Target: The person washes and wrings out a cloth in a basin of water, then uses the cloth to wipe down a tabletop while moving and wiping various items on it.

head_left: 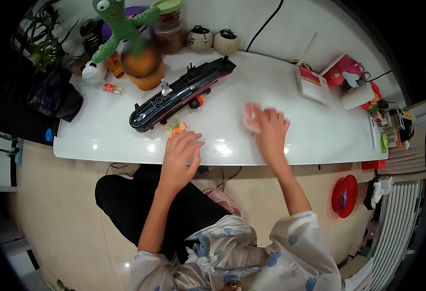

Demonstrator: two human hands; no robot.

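My left hand is over the front edge of the white table, its fingers spread and holding nothing. Just beyond its fingertips lies a small orange and green toy figure, partly covered by them. My right hand hovers above the table to the right, fingers bent. At its thumb side is a pinkish, partly clear thing, smeared by motion, whose kind I cannot make out. A long black toy submarine with a red underside lies diagonally behind my left hand, apart from both hands.
On the white table, a green cactus toy in an orange pot, a lidded jar and two round pots stand at the back left. A small red-capped bottle lies nearby. A white and red box is at the right.
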